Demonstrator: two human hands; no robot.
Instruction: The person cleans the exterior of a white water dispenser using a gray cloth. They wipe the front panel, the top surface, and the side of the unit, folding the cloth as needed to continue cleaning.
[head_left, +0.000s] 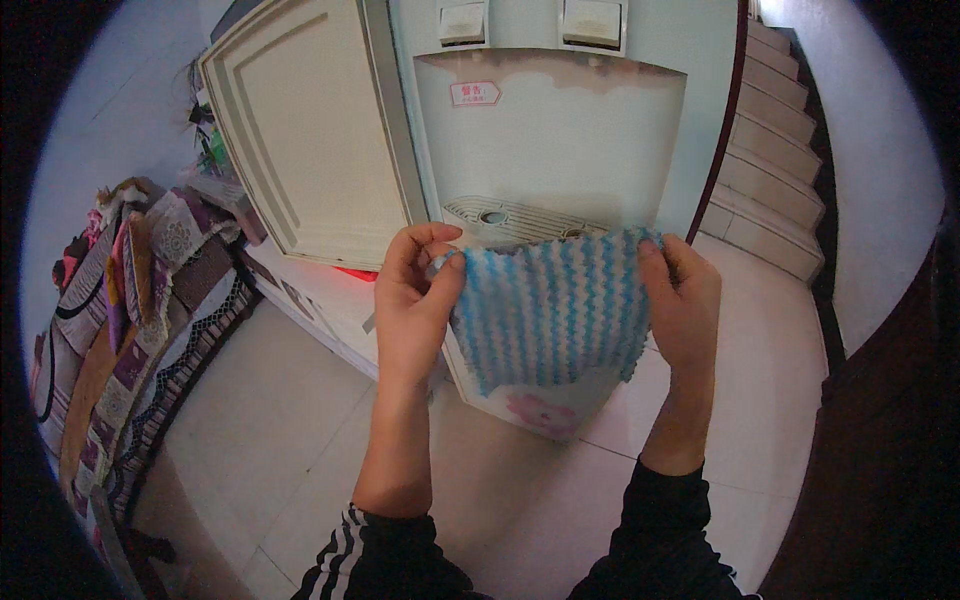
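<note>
A blue-and-white striped cleaning cloth (551, 307) hangs spread out between my two hands. My left hand (420, 277) pinches its upper left corner between thumb and fingers. At the upper right corner, my right hand (679, 292) grips the cloth the same way. Behind it stands a pale water dispenser (555, 142), with a ribbed drip tray (517, 214) in its recess. The cloth covers the tray's front edge and much of the dispenser's lower front, where a pink printed figure (540, 412) shows beneath the hem.
Two white dispenser taps or levers (461, 24) sit above the recess. A cream panelled door (322, 142) stands left of the dispenser. Farther left is a sofa (150, 315) draped with patterned covers. Tiled stairs (772, 165) rise at the right, beside a dark brown surface (862, 465).
</note>
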